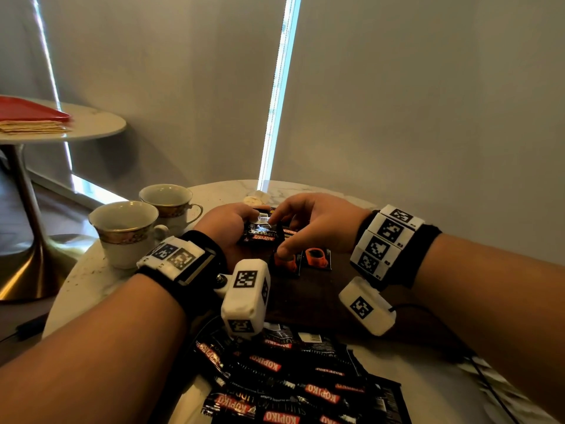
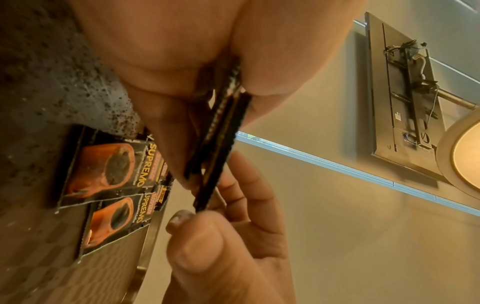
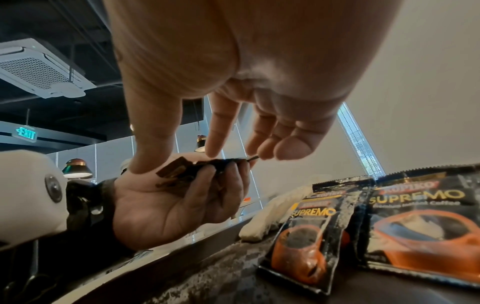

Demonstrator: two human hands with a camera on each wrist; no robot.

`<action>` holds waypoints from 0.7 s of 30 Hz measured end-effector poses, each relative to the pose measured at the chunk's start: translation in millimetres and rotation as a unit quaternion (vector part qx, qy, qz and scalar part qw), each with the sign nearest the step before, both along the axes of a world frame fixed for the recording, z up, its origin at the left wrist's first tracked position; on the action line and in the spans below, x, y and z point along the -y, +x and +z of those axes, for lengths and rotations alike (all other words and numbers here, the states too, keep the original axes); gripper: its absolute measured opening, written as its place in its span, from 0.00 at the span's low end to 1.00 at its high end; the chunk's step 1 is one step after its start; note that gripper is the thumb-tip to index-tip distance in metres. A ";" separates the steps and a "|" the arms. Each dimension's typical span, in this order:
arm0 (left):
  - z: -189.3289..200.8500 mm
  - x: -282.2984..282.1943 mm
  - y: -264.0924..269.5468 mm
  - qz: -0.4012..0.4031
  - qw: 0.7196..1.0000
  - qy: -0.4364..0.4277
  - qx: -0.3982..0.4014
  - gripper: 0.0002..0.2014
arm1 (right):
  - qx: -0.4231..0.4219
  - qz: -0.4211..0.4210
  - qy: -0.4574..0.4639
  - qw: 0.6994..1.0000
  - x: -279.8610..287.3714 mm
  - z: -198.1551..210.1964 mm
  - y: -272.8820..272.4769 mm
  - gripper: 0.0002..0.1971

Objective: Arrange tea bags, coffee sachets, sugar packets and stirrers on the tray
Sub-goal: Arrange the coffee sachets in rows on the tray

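A small stack of coffee sachets (image 1: 260, 232) is gripped in the left hand (image 1: 227, 228), its fingers curled beneath the stack and the thumb laid along the top. In the right wrist view the same stack (image 3: 205, 164) is seen edge-on, held above the tray (image 1: 308, 296). The right hand (image 1: 308, 224) is poised over the stack with its fingers bent downward; the tips of its fingers (image 3: 262, 151) are set against the far edge of the top sachet, and the thumb is pressed near the stack's other end. Whether the top sachet is truly pinched or only touched cannot be told for certain, though a light pinch seems likely.

Two sachets (image 1: 302, 260) are already laid flat on the tray, side by side, directly below the right hand's thumb. A loose pile of further sachets (image 1: 284, 381) is spread on the worktop (image 1: 91, 270) nearer the body than both wrists. Two teacups (image 1: 128, 231) stand beyond the left wrist, off the tray.

The step in hand is judged to be the coffee row: one sachet is being peeled from the held stack. Next, that sachet would need to be slid free without dragging its neighbours, then lowered beside the two laid ones, edges aligned. No tea bags, sugar packets or stirrers can be identified with confidence.
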State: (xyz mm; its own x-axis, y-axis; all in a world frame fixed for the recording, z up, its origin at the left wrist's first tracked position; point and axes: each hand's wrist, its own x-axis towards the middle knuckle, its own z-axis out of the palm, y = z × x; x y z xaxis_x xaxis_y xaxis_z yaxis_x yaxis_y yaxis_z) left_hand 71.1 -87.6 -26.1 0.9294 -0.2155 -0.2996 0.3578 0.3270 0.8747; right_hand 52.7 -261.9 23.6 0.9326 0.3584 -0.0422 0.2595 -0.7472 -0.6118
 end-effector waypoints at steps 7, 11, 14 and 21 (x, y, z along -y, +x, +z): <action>2.2 1.8 -0.9 -0.025 1.000 0.017 -0.003 0.11 | 0.080 -0.001 -0.003 0.997 3.0 -1.9 -3.0 0.04; -0.4 2.9 -1.3 -0.055 0.998 -0.001 -0.018 0.14 | 0.100 -0.029 0.023 0.994 8.4 0.9 -4.6 0.06; -3.4 5.2 0.0 -0.074 0.996 -0.021 -0.033 0.16 | 0.133 -0.073 0.110 0.982 18.6 3.2 5.2 0.08; -6.9 1.8 5.3 -0.115 0.992 0.029 -0.048 0.16 | 0.020 -0.260 0.059 0.964 63.0 -1.1 43.7 0.06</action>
